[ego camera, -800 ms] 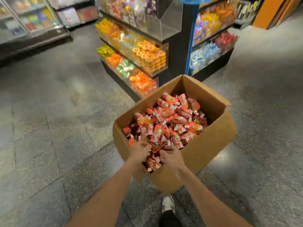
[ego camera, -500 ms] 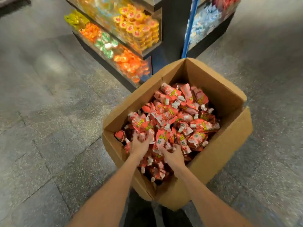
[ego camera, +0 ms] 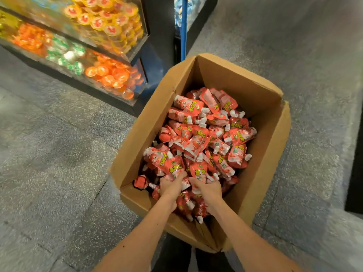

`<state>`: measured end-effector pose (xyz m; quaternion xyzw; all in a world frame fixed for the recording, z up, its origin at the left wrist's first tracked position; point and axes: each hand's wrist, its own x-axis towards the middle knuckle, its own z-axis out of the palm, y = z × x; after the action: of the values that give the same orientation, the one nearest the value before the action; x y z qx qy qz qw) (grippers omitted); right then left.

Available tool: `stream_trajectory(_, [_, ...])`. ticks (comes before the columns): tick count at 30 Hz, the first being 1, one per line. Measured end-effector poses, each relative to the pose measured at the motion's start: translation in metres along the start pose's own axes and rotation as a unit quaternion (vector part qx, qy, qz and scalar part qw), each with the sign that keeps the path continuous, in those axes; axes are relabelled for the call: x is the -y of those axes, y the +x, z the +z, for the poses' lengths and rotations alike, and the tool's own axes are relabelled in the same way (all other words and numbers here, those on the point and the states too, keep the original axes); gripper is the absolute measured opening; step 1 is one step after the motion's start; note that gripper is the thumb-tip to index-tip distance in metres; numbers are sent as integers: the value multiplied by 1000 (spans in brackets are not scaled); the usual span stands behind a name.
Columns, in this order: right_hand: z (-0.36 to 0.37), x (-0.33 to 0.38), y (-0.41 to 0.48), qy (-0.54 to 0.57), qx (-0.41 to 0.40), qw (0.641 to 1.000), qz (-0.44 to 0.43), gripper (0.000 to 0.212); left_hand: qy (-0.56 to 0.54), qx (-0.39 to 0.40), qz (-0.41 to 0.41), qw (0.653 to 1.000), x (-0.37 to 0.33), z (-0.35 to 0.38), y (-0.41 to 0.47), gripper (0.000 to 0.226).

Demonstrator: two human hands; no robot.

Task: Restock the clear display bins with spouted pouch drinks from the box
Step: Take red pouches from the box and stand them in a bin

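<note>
An open cardboard box (ego camera: 265,154) sits on the floor, filled with red spouted pouch drinks (ego camera: 198,138) with white caps. Both of my hands are down in the near end of the pile. My left hand (ego camera: 170,186) is curled around pouches at the near left. My right hand (ego camera: 208,190) grips pouches right beside it. My fingertips are buried among the pouches. The clear display bins (ego camera: 110,75) stand at the upper left, holding orange, green and yellow sweets.
The dark shelf unit with a blue post (ego camera: 183,26) stands just behind the box's far left corner. Grey speckled floor (ego camera: 59,173) surrounds the box. A dark edge (ego camera: 355,183) shows at the right. My dark trouser legs are below the box.
The view has moved in closer and tilted down over the box. Both hands have pushed deeper into the pouches and closed on them.
</note>
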<state>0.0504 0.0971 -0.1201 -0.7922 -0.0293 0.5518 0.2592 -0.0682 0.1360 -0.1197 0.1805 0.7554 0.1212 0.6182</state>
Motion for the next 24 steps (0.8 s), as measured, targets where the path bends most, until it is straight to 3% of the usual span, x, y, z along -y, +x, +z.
stream_trajectory(3, [-9, -8, -8, 9, 37, 999, 17, 93, -1, 26, -1, 1000, 6, -5, -11, 52])
stream_trajectory(5, [-16, -12, -14, 4, 66, 998, 19, 103, -12, 49, 14, 999, 5, -7, -22, 34])
stream_trajectory(9, [-31, -4, -31, -1, 98, 995, -4, 99, -27, 60, 32, 997, -3, -7, -48, 47])
stream_trajectory(13, [-43, 15, -55, -34, 125, 991, -40, 128, -43, 73, 59, 995, -16, -11, -84, 55])
stream_trajectory(15, [-48, 27, -69, -50, 139, 987, -70, 130, -63, 74, 70, 993, -24, -17, -99, 65])
stream_trajectory(17, [-48, 43, -83, -63, 159, 980, -102, 116, -75, 82, 87, 990, -32, -27, -102, 92])
stream_trajectory(18, [-48, 55, -97, -69, 170, 975, -125, 96, -90, 87, 103, 987, -36, -34, -104, 94])
stream_trajectory(20, [-43, 77, -119, -78, 197, 963, -168, 68, -104, 86, 138, 981, -53, -52, -117, 81])
stream_trajectory(24, [-9, 120, -168, -106, 205, 942, -245, 68, -118, 98, 233, 960, -99, -107, -164, 7])
